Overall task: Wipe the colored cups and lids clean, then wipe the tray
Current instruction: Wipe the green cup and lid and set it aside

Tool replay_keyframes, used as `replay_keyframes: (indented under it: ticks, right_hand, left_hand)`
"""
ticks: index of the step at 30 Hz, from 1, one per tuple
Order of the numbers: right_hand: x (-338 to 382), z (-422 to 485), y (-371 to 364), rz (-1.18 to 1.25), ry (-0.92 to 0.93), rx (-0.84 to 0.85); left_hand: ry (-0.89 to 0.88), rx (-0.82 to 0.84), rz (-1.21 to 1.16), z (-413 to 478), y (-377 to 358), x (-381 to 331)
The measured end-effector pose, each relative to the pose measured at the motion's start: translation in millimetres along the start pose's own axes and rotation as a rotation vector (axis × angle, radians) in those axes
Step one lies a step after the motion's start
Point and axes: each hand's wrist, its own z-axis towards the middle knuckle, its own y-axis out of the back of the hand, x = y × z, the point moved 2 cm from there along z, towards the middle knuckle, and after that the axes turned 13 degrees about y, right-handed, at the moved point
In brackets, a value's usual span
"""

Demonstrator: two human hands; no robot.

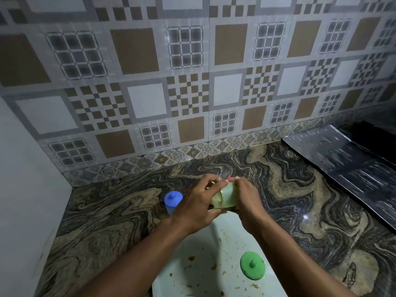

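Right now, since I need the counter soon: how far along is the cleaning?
The lidded blue cup stands aside, seemingly done. The left hand and right hand grip the pale cup. Remaining: the green lid and the stained tray.

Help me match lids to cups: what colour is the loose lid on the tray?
Green; the lid lies on the tray, clearest in the head view.

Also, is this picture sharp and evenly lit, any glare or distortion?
Head view: dim; the wide lens curves the wall tiles; one glare spot on the countertop; left hand, right hand and cup slightly soft; arm shadow on the tray.
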Motion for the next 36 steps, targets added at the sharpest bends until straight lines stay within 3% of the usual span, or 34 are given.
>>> replay_keyframes:
  ticks: [4,6,8,11,13,15,19,21,24,26,28,32,34,36]
  right_hand:
    - [-1,3,1,-0.092,0.092,-0.049]
    - [-1,4,0,-0.142,0.116,-0.026]
    - [2,3,-1,-0.173,0.130,-0.006]
    - [-1,2,0,-0.154,0.122,-0.005]
    - [-4,1,0,-0.147,0.115,-0.016]
    - [-5,2,1,-0.150,0.114,-0.025]
    - [-7,4,-1,-0.175,0.130,-0.044]
    - [-7,5,-2,-0.188,0.152,-0.041]
    - [-9,5,-2,-0.158,0.130,-0.041]
    - [-13,5,0,-0.146,0.097,-0.031]
    - [-17,6,2,-0.151,0.086,-0.030]
    - [-16,8,1,-0.173,0.111,-0.051]
    - [-14,9,0,-0.201,0.142,-0.049]
    - [-13,9,0,-0.201,0.153,-0.054]
  left_hand:
    - [0.410,0.164,-0.374,3,-5,6]
    - [0.477,0.210,-0.505,4,-9,6]
    - [0.372,0.133,-0.423,3,-9,5]
    - [0.034,-0.012,0.015,1,-9,7]
    - [-0.124,-0.075,0.168,-3,-8,9]
    - [-0.047,-0.056,0.077,-5,-7,10]
    - [0.364,0.087,-0.366,2,-12,10]
    - [0.329,0.066,-0.370,3,-12,6]
    - [0.001,-0.035,-0.056,2,-10,4]
    - [-0.114,-0.055,0.083,1,-8,6]
    - [-0.037,-0.034,0.002,-1,-8,6]
    - [0.435,0.166,-0.533,-2,-15,6]
    - [0.440,0.159,-0.536,0,-16,6]
    - [0.288,0.090,-0.317,1,-10,3]
